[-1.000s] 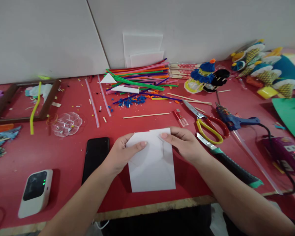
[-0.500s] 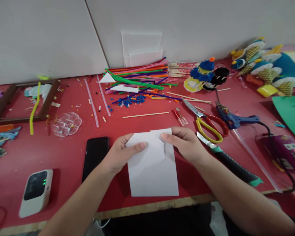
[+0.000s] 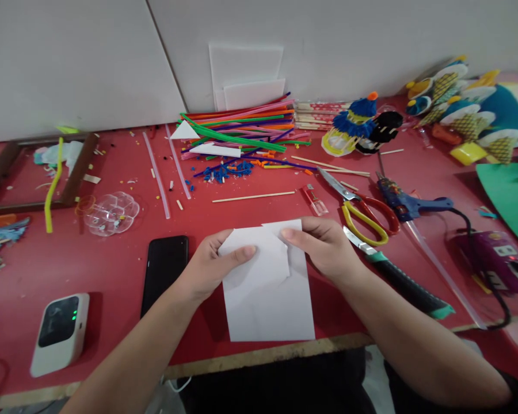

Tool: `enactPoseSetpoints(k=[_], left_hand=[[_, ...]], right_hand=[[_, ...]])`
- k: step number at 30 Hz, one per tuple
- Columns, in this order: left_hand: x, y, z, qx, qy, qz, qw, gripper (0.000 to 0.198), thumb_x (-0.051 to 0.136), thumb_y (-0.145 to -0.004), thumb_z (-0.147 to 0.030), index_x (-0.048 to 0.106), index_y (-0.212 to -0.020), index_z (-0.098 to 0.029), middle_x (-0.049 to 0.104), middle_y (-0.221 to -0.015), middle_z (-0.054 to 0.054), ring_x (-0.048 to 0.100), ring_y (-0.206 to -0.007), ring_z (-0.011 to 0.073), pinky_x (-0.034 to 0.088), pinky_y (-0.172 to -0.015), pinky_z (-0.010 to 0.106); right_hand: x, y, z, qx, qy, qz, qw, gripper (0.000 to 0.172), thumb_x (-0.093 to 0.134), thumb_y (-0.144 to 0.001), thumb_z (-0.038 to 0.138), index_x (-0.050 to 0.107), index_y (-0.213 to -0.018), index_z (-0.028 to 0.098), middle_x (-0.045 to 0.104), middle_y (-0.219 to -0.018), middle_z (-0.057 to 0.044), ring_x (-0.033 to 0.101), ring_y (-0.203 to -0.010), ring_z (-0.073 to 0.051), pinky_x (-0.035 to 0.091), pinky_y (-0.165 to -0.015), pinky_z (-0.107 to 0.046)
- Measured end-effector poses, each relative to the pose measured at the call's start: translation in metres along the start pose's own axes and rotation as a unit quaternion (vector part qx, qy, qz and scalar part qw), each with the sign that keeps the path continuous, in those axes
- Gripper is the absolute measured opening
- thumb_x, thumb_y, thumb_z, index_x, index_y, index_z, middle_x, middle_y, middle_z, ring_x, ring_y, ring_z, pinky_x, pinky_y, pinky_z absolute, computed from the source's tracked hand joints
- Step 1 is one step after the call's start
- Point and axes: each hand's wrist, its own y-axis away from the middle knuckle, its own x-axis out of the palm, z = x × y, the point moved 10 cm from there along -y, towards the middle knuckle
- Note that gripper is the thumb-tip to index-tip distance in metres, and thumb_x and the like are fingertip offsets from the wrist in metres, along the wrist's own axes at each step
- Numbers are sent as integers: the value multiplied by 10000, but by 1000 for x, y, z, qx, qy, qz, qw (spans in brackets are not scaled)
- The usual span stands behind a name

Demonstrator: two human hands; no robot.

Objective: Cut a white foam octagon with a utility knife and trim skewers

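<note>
Between my hands is a white sheet of paper (image 3: 270, 310), upper part over the red table near its front edge. A smaller white piece with a notched right side lies against its upper face. My left hand (image 3: 216, 261) pinches the upper left corner, thumb on top and fingers behind. At the upper right, my right hand (image 3: 323, 244) grips the sheet the same way, its thumb by the smaller piece's edge. A black phone (image 3: 164, 273) lies just left of my left hand. Scissors (image 3: 362, 213) with red and yellow handles and a utility knife (image 3: 397, 276) lie right of my right hand.
Pipe cleaners (image 3: 242, 129) are piled at the back, with blue clippings (image 3: 228, 171) before them. A blue glue gun (image 3: 414, 201) lies at right with its cord. A white device (image 3: 60, 333), a clear dish (image 3: 112, 214) and a brown frame (image 3: 75, 178) are at left.
Both hands keep the same hold on the white paper. The whole view has shifted slightly, with table items appearing a little higher and further left.
</note>
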Motion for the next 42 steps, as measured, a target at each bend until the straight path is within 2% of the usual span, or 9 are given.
enactPoseSetpoints(k=[8, 10, 14, 17, 22, 25, 33, 42], left_hand=[[3, 1, 0, -6, -2, 26, 1000, 317, 881, -655, -396, 746, -863, -198, 759, -802, 25, 677, -634, 140, 529, -592, 230], [6, 3, -1, -6, -34, 43, 998, 303, 863, -685, -379, 736, -900, -207, 739, -791, 8, 660, -633, 124, 515, -588, 213], [15, 7, -4, 4, -136, 87, 987, 296, 805, -736, -356, 711, -974, -207, 689, -781, -3, 612, -625, 110, 470, -547, 188], [21, 7, -5, 17, -187, 111, 976, 269, 772, -746, -339, 717, -975, -208, 685, -813, 6, 596, -646, 110, 462, -550, 184], [18, 3, -12, 53, -239, 69, 967, 218, 740, -775, -427, 740, -787, -209, 671, -717, 7, 575, -626, 118, 439, -542, 192], [16, 2, -10, 40, -240, 60, 968, 227, 767, -739, -436, 750, -765, -211, 676, -684, 7, 582, -608, 126, 442, -536, 204], [18, 4, -6, 13, -197, 79, 977, 204, 785, -718, -414, 758, -742, -214, 681, -661, 5, 582, -574, 116, 427, -507, 194], [23, 4, -5, 2, -186, 106, 977, 207, 777, -718, -394, 740, -741, -192, 669, -662, -9, 564, -562, 93, 410, -509, 180]], right_hand=[[6, 0, 5, -2, -26, 31, 999, 277, 766, -764, 474, 722, -697, 209, 672, -678, -18, 585, -632, -156, 459, -590, -293], [11, 0, 4, 17, -52, 66, 996, 246, 773, -747, 443, 712, -712, 207, 656, -667, -3, 563, -601, -138, 445, -575, -278], [32, 3, -2, 70, -77, 176, 979, 246, 756, -723, 420, 655, -682, 200, 553, -595, 39, 464, -525, -97, 357, -500, -238], [41, 5, -7, 92, -51, 213, 971, 290, 726, -759, 455, 634, -665, 197, 516, -574, 49, 429, -516, -86, 325, -491, -230], [48, 8, -8, 76, 11, 245, 966, 329, 755, -767, 502, 671, -720, 187, 580, -628, 30, 477, -572, -90, 362, -531, -232], [49, 10, -8, 67, 24, 249, 966, 329, 745, -784, 502, 676, -741, 184, 589, -642, 26, 485, -583, -90, 366, -534, -229], [53, 14, -2, 29, 24, 278, 960, 202, 665, -864, 367, 668, -785, 181, 589, -682, 25, 484, -612, -88, 374, -564, -226], [55, 17, -2, 36, 17, 288, 957, 234, 681, -859, 399, 677, -797, 173, 595, -695, 20, 488, -627, -91, 383, -577, -225]])
